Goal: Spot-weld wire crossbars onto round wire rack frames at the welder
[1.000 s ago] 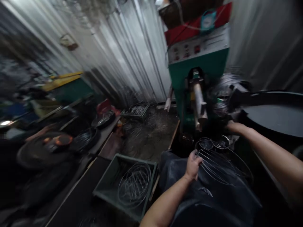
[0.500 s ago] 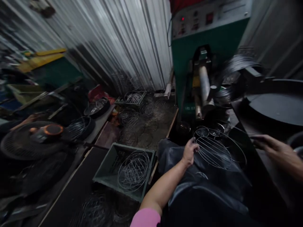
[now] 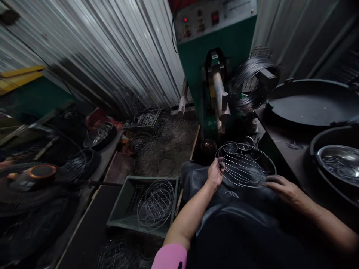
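A round wire rack (image 3: pixel 242 167) rests on my lap, over a dark apron (image 3: pixel 238 209). My left hand (image 3: pixel 215 172) grips its left rim with curled fingers. My right hand (image 3: pixel 283 188) touches the rack's right rim, its fingers closing on the wire. Just beyond the rack stands a green machine (image 3: pixel 215 67) with a coil of wire (image 3: pixel 251 80) on its right side.
A green crate (image 3: pixel 123 207) holding finished wire racks sits on the floor at my left. More racks (image 3: pixel 157 138) lie piled by the corrugated wall. A metal bowl (image 3: pixel 338 162) of small parts and a dark round tray (image 3: pixel 311 102) stand on the right.
My right hand came back from the right-hand bench and settled on the rack's right rim. The view swung down and left. My left hand kept its hold on the rack.
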Action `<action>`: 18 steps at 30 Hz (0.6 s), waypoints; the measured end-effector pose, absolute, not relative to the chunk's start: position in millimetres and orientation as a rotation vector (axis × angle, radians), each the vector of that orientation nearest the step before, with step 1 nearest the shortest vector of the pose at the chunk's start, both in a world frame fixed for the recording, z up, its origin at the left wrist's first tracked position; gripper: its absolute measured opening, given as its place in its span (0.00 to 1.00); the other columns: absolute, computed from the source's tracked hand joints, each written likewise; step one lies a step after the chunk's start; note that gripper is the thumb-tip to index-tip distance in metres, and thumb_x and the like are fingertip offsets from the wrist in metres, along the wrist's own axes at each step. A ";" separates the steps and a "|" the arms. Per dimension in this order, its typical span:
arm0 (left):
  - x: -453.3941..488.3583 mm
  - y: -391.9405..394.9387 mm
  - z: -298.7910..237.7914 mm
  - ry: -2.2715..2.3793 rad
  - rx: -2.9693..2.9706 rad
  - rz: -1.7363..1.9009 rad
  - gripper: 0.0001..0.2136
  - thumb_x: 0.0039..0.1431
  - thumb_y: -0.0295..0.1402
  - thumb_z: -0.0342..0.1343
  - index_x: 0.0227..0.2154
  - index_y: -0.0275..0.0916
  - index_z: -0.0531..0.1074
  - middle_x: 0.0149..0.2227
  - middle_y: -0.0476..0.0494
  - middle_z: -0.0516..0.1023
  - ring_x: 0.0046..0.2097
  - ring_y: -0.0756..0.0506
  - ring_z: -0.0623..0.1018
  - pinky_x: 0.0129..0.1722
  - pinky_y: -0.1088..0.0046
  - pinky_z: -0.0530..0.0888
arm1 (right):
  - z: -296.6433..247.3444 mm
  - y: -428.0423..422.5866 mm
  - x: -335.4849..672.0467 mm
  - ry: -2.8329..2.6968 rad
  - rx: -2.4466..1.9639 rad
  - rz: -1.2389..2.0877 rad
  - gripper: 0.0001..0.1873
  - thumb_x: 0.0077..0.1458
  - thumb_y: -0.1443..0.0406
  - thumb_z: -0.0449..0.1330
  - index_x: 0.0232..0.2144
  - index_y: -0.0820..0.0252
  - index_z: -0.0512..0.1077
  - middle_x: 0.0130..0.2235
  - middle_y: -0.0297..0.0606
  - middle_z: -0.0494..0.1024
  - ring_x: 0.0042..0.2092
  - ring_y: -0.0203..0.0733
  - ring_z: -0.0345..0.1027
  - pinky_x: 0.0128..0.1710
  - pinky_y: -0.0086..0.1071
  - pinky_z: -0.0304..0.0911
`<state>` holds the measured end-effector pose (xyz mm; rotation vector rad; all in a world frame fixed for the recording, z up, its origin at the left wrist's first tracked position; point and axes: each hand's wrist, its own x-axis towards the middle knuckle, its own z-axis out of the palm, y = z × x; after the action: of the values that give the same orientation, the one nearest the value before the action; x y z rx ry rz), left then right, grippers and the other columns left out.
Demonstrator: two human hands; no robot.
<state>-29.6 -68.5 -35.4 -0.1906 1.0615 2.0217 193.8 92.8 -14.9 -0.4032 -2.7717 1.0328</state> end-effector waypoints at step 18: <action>-44.9 -48.8 6.0 1.158 -0.422 1.803 0.11 0.62 0.34 0.43 0.29 0.33 0.66 0.18 0.51 0.62 0.16 0.57 0.58 0.16 0.83 0.55 | -19.7 92.0 143.2 -2.381 -0.185 0.558 0.10 0.56 0.57 0.55 0.32 0.54 0.72 0.41 0.42 0.75 0.46 0.48 0.68 0.48 0.47 0.62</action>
<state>-44.9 -48.8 6.0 -0.4224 1.1584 1.8029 143.2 92.0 -19.7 -0.1850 -2.3813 0.5577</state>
